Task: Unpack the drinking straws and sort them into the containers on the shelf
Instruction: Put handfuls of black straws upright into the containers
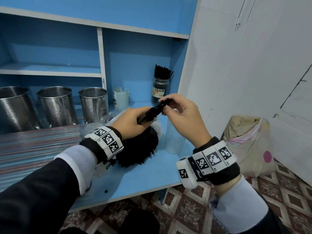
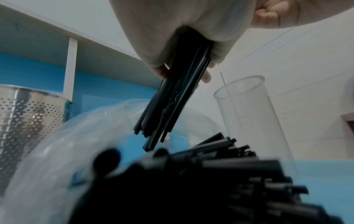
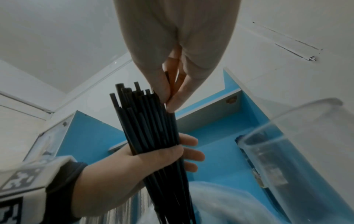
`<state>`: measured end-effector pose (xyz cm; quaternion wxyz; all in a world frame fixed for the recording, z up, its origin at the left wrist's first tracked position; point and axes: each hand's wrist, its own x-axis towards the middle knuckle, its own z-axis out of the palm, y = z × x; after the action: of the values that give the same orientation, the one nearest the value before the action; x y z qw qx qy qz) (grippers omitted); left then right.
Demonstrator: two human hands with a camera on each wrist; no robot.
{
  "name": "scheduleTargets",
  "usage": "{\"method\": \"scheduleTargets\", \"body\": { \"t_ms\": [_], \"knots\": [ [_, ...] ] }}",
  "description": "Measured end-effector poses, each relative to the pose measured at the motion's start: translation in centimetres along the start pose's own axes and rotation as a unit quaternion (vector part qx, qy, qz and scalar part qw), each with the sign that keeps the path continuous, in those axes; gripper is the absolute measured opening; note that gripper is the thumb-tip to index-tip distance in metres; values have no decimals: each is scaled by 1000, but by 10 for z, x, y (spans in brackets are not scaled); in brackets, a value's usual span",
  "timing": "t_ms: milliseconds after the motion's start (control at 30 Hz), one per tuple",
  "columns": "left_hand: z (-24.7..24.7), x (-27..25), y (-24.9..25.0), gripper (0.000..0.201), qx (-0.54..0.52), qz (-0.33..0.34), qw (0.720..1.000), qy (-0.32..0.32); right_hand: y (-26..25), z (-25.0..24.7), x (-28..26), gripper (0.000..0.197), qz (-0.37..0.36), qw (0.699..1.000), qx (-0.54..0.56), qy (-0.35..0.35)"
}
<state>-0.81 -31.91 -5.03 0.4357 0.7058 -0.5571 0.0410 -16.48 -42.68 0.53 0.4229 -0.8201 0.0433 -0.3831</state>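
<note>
Both raised — left hand grips black straws, right hand pinches their tips.

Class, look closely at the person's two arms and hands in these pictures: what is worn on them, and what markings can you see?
Both hands, left hand and right hand, are bare. Each wrist carries a black fabric band topped with white blocks printed with black-and-white square code markers: left wristband, right wristband. Each arm has a dark jacket sleeve over a white shirt cuff. No cables show.

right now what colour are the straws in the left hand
Black. The bunch of straws gripped by the left hand shows best in the right wrist view.
</note>
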Motion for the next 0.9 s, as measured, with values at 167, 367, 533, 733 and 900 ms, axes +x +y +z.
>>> {"method": "scheduleTargets", "body": {
  "t_ms": [167,367,533,733,900],
  "knots": [
    [-2,0,32,9,-74,-35,996,30,-35,-24,-3,46,-67,994,49,-65],
    [17,5,73,40,-237,-60,969,21,-57,-19,-6,47,-122,992,35,-7],
    [51,-7,70,28,-289,-85,953,-28,-28,-13,-10,29,-164,973,-160,-25],
    [83,-28,42,34,-258,-195,944,-64,-3,-11,-25,31,-62,966,-207,-143],
    [80,-25,45,23,-235,-151,958,-62,7,-22,-25,88,39,989,-98,-106]
  ]
}}
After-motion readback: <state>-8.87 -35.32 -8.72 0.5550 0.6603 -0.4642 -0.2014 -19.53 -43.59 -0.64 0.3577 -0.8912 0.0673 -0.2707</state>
